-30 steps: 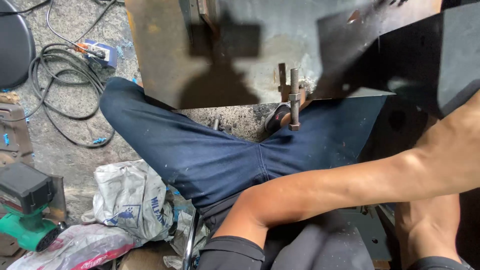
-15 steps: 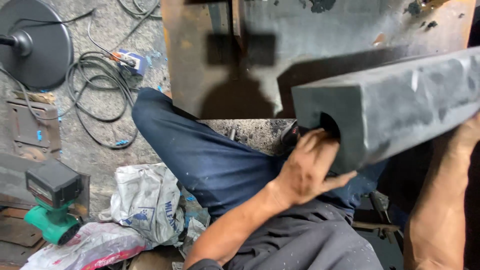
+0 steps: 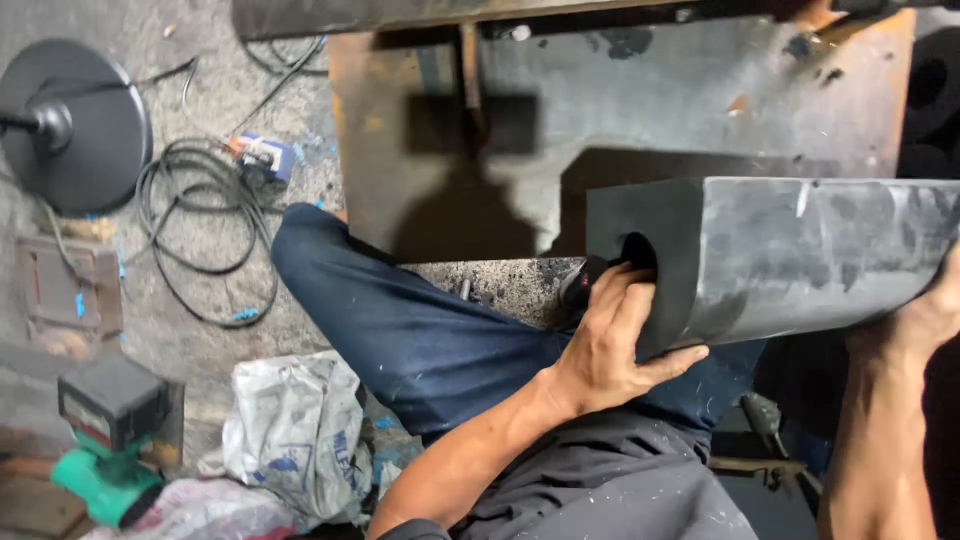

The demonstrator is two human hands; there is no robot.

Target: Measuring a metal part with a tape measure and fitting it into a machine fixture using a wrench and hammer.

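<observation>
At the hollow end of a long dark grey block point(image 3: 790, 262), left hand point(image 3: 612, 340) clamped on the near corner, fingers point(image 3: 628, 285) hooked up into the round hole in the end face, thumb pressed along the lower edge. Right hand point(image 3: 925, 315) spread under the block's far stretch at the right edge of view, palm against the underside, fingers out of sight behind it, so cannot tell how far closed; bearing the weight from below in any case. Block itself held clear of the floor, lying roughly level across the lap, tilted slightly, its end face turned toward the left. Just behind the left fingers, a small black and red object point(image 3: 582, 282), partly hidden, kind not clear. Beneath the hands, a blue-trousered leg point(image 3: 400, 320) stretched out toward upper left, and a grey, paint-flecked garment point(image 3: 600, 490) at the bottom. Behind the block, a large rusty steel plate point(image 3: 620, 130) lying flat, shadows across it. Farther left on the concrete floor, a loop of black cable point(image 3: 200, 225) beside a small blue and white object point(image 3: 262, 158), and a round black base plate with a post point(image 3: 75, 125) in the upper left corner. Lower left, a crumpled white sack point(image 3: 295, 435) beside the thigh, and a green and black power tool point(image 3: 105, 440) near the corner.
</observation>
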